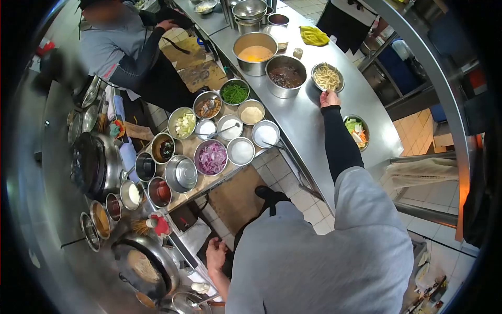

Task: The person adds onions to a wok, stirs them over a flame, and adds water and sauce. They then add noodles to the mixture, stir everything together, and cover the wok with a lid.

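Grey shirt cloth (319, 256) filled the near middle, a black sleeve (341, 138) reaching far right over the steel counter (308, 136). Pale noodles (327, 76) lay in a bowl (342, 85) just beyond the right hand (330, 99), whose bunched fingers touched its near rim; whether they pinched it could not be told. Near left, the left hand (216, 255) hung with loosely curled fingers.

Commercial kitchen: woks (123, 260), steel bowls (181, 174)

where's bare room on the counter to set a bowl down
The steel counter is bare between the dark-filled pot and black sleeve, and between the noodle bowl and salad bowl. It's crowded around the onion bowl, packed in by other bowls.
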`<state>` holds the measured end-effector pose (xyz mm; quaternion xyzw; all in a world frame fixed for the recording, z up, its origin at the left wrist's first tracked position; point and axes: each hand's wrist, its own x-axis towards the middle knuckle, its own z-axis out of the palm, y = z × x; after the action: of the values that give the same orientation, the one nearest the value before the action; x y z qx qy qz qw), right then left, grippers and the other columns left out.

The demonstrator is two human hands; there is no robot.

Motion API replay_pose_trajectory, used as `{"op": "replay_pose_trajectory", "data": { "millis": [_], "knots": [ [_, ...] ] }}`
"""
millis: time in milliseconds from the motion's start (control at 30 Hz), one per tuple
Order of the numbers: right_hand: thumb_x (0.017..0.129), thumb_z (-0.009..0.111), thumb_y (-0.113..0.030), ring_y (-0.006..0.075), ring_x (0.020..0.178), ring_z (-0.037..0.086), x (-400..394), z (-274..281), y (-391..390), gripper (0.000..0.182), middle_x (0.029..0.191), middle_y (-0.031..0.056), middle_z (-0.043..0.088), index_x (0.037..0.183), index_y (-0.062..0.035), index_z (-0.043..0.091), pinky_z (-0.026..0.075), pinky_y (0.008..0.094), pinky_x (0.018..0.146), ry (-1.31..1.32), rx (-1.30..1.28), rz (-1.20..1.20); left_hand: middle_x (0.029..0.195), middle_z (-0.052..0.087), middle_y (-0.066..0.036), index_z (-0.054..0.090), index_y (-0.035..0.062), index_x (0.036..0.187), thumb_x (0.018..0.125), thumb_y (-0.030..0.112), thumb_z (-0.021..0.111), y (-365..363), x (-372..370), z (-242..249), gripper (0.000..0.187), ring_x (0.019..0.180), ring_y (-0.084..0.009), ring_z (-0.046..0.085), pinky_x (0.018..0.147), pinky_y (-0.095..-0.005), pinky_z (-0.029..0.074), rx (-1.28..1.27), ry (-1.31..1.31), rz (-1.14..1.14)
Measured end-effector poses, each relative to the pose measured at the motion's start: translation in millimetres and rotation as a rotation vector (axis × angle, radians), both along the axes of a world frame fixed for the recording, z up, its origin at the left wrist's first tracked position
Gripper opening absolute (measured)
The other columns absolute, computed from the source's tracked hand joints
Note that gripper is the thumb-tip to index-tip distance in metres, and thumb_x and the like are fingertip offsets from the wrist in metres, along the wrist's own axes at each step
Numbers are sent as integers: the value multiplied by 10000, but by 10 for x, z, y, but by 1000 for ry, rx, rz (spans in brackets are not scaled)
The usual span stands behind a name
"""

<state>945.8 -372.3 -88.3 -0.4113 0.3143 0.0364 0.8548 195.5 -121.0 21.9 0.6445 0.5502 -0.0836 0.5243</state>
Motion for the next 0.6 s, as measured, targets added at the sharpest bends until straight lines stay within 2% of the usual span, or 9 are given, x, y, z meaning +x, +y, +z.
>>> {"op": "replay_pose_trajectory", "data": {
  "millis": [100,200,267,400,433,533,567,600],
  "knots": [
    [968,572,-96,160,582,594,-395,204,100,85,744,88,609,956,-11,576,501,260,479,-29,-42,17,933,691,-106,565,-64,1272,975,172,665,-95,-84,-102,391,749,-153,660,642,-292,533,-49,-5,47],
    [947,587,-99,161,565,590,-936,100,57,93,726,81,610,894,-24,579,483,267,465,-9,-40,16,939,690,-105,563,-62,1275,970,170,671,-137,-33,-207,398,762,-158,672,645,-287,535,-107,-8,52],
    [947,590,-91,145,566,584,-1478,292,19,81,701,54,608,876,-53,594,476,253,489,-69,-134,58,943,698,-120,564,-68,1275,968,174,673,-137,40,-289,405,773,-171,685,657,-301,543,-122,-34,-10],
    [963,596,-105,131,542,577,-2152,361,-343,99,708,47,633,886,-44,604,462,264,470,10,-148,170,944,720,-149,590,-73,1241,962,187,675,-82,338,-359,390,793,-203,708,697,-338,557,-83,-30,-193],
    [950,637,-150,159,534,597,-2273,367,-473,155,690,90,646,873,-18,609,476,309,463,34,-281,299,942,724,-152,600,-70,1226,963,190,674,-39,403,-420,377,799,-210,712,706,-344,558,-85,-35,-236],
    [965,643,-166,155,560,626,-2533,1000,-861,160,705,89,657,900,-20,630,490,335,483,39,-983,583,930,733,-155,624,-58,1186,963,197,671,130,649,-564,342,811,-226,721,727,-356,557,-78,-40,-340],
    [944,642,-124,266,629,685,-2508,987,-1076,114,706,110,672,934,-11,645,533,394,564,-103,-1194,486,924,734,-151,628,-54,1178,964,196,670,179,755,-547,332,812,-228,721,729,-355,556,-68,-32,-363],
    [897,644,-71,388,812,699,-2353,724,-1397,113,856,171,695,984,1,638,556,448,711,-323,-1610,385,918,734,-147,633,-49,1169,964,196,669,215,879,-488,322,813,-230,721,731,-355,555,-56,-23,-386]
  ]
}}
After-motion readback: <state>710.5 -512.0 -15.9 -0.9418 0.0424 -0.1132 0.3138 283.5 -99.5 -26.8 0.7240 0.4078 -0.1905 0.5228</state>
